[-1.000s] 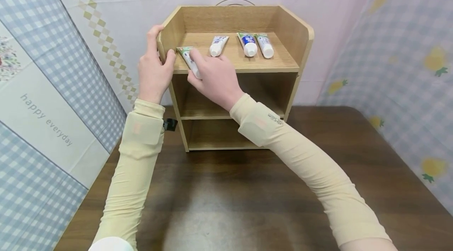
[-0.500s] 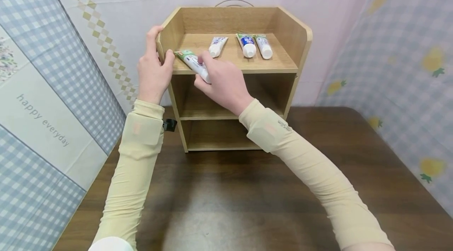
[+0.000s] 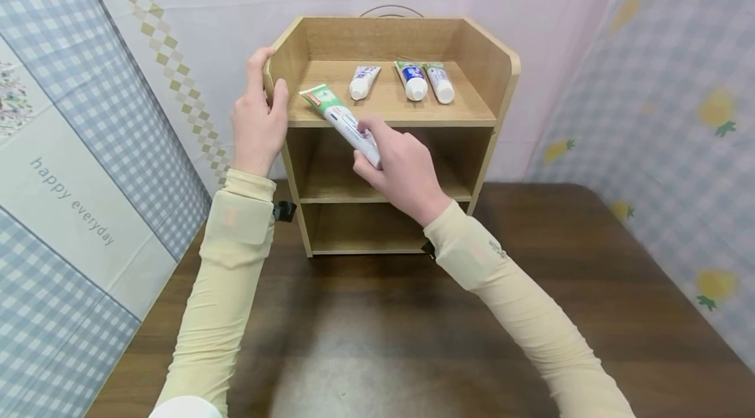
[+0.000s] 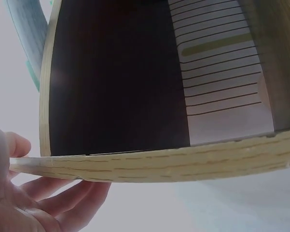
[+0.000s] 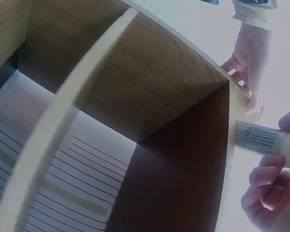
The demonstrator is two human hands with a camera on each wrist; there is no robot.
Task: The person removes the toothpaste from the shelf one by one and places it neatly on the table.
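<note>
A small wooden shelf unit (image 3: 483, 77) stands on a dark wooden table (image 3: 366, 333). My left hand (image 3: 257, 118) grips the front edge of its left side panel, thumb inside. In the left wrist view the fingers (image 4: 62, 193) curl under that panel edge. My right hand (image 3: 396, 164) holds a green and white toothpaste tube (image 3: 339, 120) by its cap end, in front of the top shelf's front edge, flat end pointing up left. The right wrist view shows the tube (image 5: 258, 137) pinched by my right hand's fingers (image 5: 268, 181).
Three more toothpaste tubes (image 3: 362, 80) (image 3: 411, 79) (image 3: 440, 81) lie on the top shelf, caps toward me. The two lower shelves show nothing on them. Checked and patterned fabric walls (image 3: 77, 162) close in on the left, back and right.
My right hand has drawn the green and white tube off the top shelf's left part, down and to the right, toward me. The left hand kept its grip on the side panel.
</note>
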